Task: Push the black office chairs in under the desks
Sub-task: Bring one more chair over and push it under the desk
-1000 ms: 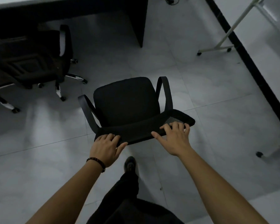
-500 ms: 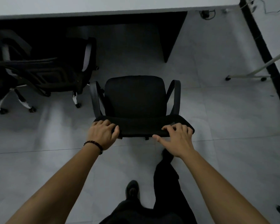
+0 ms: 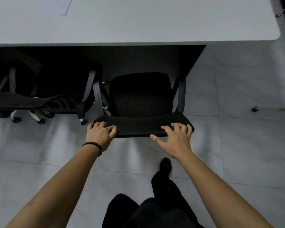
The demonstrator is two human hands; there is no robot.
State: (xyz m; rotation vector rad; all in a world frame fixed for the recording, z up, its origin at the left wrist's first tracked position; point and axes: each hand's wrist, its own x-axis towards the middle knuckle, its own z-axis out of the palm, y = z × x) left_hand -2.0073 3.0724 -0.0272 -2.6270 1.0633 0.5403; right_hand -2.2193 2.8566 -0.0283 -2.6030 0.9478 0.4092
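A black office chair with armrests faces the white desk, its seat front near the shadow under the desk edge. Both my hands rest on top of its backrest. My left hand curls over the left end of the backrest. My right hand lies on the right end with fingers spread and thumb out. A second black office chair stands to the left, partly under the desk.
The desk's dark side panel stands just right of the chair. My leg and shoe are behind the chair on the grey tiled floor. A white stand's caster foot sits at the right.
The chair has rolled forward toward the desk with both hands on its backrest. I stepped forward, and the desk top now fills the upper view.
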